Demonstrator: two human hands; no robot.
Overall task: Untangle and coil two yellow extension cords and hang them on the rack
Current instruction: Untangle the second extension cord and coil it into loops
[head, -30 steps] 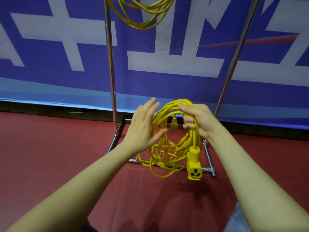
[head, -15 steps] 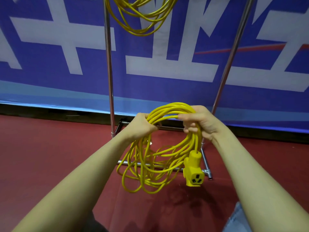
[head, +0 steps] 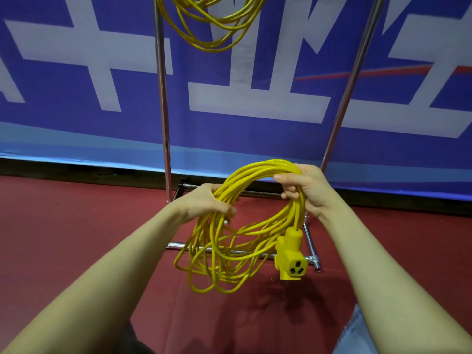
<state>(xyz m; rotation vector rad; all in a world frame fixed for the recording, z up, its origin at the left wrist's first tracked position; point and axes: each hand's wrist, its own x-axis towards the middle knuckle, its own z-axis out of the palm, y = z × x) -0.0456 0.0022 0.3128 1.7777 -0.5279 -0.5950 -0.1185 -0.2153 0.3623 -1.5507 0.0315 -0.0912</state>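
So both hands are on the second cord (head: 245, 226) right now: the right hand (head: 304, 190) has its fingers curled tight round the top of the bundle, and the left hand (head: 204, 203) is wrapped round the loops on the opposite side, a bit lower. The coil droops below both hands, and the socket end (head: 291, 259) dangles just under the right wrist. The other cord (head: 212, 24) is already up on the rack (head: 162, 103), above and beyond the hands. Biggest risk as I see it: the lower loops are uneven (some sag way further than others), so if the left hand lets go to re-grip, a few turns could slide out and the whole thing goes back to spaghetti. That heavy socket end could also swing and snag on the hung loops or hit the right upright on the way up. Room-wise, there's open space between the two uprights beyond the hands, and the rack's base rails (head: 229, 251) sit under the coil, so lifting straight up looks safer than swinging sideways. Can't see the top bar, so clearance up there is a guess.
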